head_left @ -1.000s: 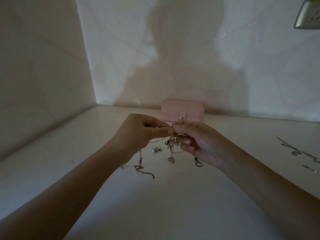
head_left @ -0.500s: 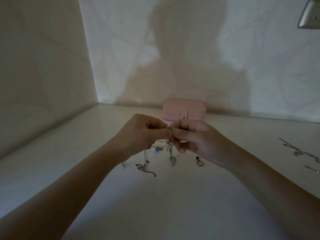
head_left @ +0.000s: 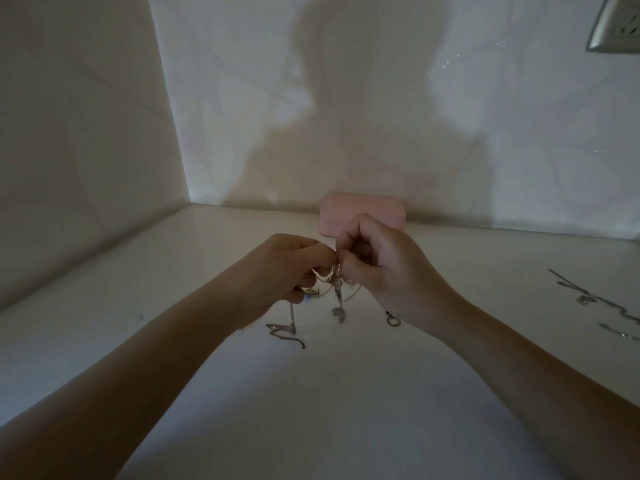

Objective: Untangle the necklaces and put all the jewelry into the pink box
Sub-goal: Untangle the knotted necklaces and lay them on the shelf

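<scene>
A tangle of thin necklaces (head_left: 336, 284) hangs between my two hands above the white counter. My left hand (head_left: 287, 271) pinches it from the left and my right hand (head_left: 384, 268) pinches it from the right, fingertips almost touching. A pendant (head_left: 340, 314) dangles from the knot. One chain end (head_left: 285, 332) trails onto the counter below my left hand, and a small ring clasp (head_left: 393, 321) lies under my right wrist. The pink box (head_left: 332, 211) stands shut against the back wall, its lower right part hidden behind my right hand.
More chains (head_left: 595, 301) lie loose on the counter at the far right. A small blue-stoned piece (head_left: 308, 295) sits under my left hand. Walls close the counter at the left and the back. A wall socket (head_left: 620, 26) sits at the top right.
Both hands have stayed together on the tangle, with my right hand risen slightly so that it now covers the pink box's clasp. The hanging chains have shifted a little.
</scene>
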Demonstrator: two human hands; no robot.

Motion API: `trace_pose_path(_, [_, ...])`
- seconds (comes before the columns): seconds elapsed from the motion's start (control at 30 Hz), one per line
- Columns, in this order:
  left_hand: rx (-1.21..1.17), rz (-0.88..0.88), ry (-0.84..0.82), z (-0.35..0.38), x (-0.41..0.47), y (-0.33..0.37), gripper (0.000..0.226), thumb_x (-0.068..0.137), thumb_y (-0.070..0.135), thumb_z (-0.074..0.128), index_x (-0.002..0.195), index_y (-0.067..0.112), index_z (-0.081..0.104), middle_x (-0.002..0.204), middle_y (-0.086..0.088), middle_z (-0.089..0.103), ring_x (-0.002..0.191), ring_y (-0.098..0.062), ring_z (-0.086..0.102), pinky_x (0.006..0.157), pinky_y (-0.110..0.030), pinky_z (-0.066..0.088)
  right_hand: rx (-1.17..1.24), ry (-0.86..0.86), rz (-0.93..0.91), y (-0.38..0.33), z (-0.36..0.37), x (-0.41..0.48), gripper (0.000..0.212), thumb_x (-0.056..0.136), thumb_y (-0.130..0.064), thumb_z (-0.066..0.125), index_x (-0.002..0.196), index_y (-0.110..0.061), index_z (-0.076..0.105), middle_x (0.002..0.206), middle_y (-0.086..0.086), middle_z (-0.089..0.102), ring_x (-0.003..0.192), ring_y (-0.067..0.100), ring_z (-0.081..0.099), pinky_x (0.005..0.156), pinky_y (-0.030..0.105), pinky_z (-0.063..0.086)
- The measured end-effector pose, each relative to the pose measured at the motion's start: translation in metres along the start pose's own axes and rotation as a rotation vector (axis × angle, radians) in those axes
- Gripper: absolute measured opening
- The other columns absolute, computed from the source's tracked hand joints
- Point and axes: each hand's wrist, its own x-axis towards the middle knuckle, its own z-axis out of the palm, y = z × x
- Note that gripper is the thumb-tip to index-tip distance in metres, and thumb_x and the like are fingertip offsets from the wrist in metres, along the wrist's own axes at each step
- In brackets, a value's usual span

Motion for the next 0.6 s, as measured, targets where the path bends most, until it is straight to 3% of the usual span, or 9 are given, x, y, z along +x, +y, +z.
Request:
trace_pose_path(0.1, [-0.012, -0.011, 0.046, 0.0013, 0.0023, -0.0028, 0.019, 0.088, 0.013, 0.056, 0.071, 0.006, 0.060, 0.052, 0.007, 0.043, 0.044, -0.007, 0.029, 0.041, -0.016, 0.028, 0.081, 0.037, 0.004, -0.0022, -0.0002, 0.0010, 0.012, 0.079, -0.011, 0.061, 0.077, -0.020, 0.053, 0.066, 0.001, 0.057, 0.058, 0.011, 0.050, 0.056, 0.029, 0.042])
trace_pose_path(0.27, [0.327, 0.175, 0.187, 0.0051, 0.0014, -0.0064, 0.016, 0.084, 0.016, 0.064, 0.069, 0.018, 0.068, 0.043, 0.011, 0.049, 0.041, -0.006, 0.034, 0.043, -0.016, 0.032, 0.342, -0.018, 0.195, -0.0046, 0.0051, 0.0021, 0.023, 0.089, 0.011, 0.050, 0.079, -0.010, 0.048, 0.066, 0.009, 0.044, 0.049, 0.010, 0.038, 0.045, 0.017, 0.029])
trace_pose_path(0.37, [0.275, 0.142, 0.195, 0.0006, 0.0036, -0.0073, 0.018, 0.087, 0.013, 0.059, 0.072, 0.013, 0.069, 0.044, 0.009, 0.043, 0.040, -0.009, 0.033, 0.042, -0.017, 0.031, 0.415, -0.039, 0.222, -0.0035, 0.0047, 0.0019, 0.015, 0.090, 0.004, 0.056, 0.085, -0.009, 0.050, 0.063, 0.002, 0.047, 0.049, 0.009, 0.039, 0.045, 0.016, 0.029])
trace_pose_path(0.47, [0.160, 0.085, 0.139, -0.0024, 0.0058, -0.0062, 0.025, 0.091, 0.014, 0.052, 0.074, -0.001, 0.063, 0.044, 0.009, 0.038, 0.040, -0.007, 0.031, 0.043, -0.017, 0.030, 0.444, -0.042, 0.193, -0.0057, 0.0004, 0.0033, 0.018, 0.078, -0.003, 0.070, 0.086, -0.012, 0.056, 0.069, -0.002, 0.058, 0.055, 0.007, 0.046, 0.049, 0.014, 0.037])
trace_pose_path(0.6, [-0.005, 0.060, -0.006, -0.0036, 0.0043, -0.0042, 0.034, 0.097, 0.015, 0.047, 0.064, 0.008, 0.053, 0.051, 0.004, 0.027, 0.046, -0.009, 0.021, 0.041, -0.016, 0.025, 0.405, 0.008, 0.163, -0.0075, -0.0015, 0.0015, 0.022, 0.067, -0.012, 0.076, 0.081, -0.015, 0.059, 0.071, -0.005, 0.064, 0.067, 0.015, 0.049, 0.055, 0.014, 0.040])
